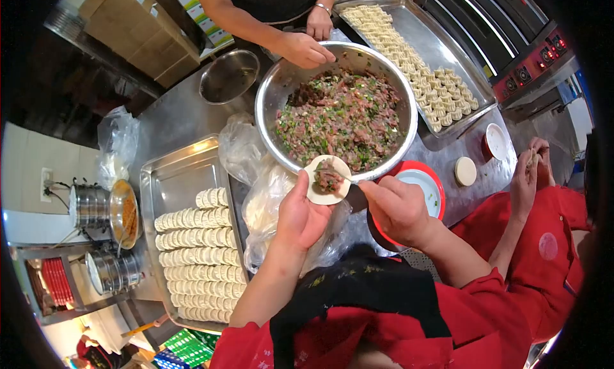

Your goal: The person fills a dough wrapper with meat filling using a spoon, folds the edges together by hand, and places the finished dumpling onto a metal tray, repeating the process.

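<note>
A round dough wrapper [318,194] lies on the fingers of my left hand [304,217], with a lump of meat filling [328,177] at its middle. My right hand [401,206] is closed round a thin utensil whose tip touches the filling. Just beyond both hands is a large steel bowl [261,113] of chopped meat and greens [345,113]. To the right of the bowl, partly behind my right hand, sits a red-rimmed white bowl [422,177]. Clear plastic bags [265,199] lie left of my left hand.
Trays of dumplings stand at left [185,153] and back right [448,65]. An empty steel bowl [229,78] is at the back. A wrapper stack [465,171] and small bowl [495,141] are at right. One person's hand [307,50] touches the large bowl; a co-worker's hands [534,167] are at right.
</note>
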Action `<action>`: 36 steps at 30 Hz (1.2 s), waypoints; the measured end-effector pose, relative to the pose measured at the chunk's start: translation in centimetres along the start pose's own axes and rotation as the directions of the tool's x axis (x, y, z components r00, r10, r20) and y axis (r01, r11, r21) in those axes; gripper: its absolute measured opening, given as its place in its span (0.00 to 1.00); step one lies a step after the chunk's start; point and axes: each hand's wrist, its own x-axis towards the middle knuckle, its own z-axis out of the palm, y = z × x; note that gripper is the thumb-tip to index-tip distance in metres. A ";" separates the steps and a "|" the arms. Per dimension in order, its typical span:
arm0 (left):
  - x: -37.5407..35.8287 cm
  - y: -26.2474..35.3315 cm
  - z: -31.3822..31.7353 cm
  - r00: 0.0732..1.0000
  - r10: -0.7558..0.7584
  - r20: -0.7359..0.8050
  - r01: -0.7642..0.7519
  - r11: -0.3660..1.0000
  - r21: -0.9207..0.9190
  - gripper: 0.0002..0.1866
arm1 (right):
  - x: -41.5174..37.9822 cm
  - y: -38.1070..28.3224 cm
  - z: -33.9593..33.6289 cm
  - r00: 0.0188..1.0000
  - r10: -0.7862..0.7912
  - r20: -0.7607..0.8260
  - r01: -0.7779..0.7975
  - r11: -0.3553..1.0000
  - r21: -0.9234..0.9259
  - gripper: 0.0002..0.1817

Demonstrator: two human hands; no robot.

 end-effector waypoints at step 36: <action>0.0 1.3 -0.8 0.971 -0.100 0.216 0.142 0.973 -0.185 0.24 | -2.2 -0.5 1.3 0.995 -0.092 -0.026 0.086 0.977 -0.194 0.20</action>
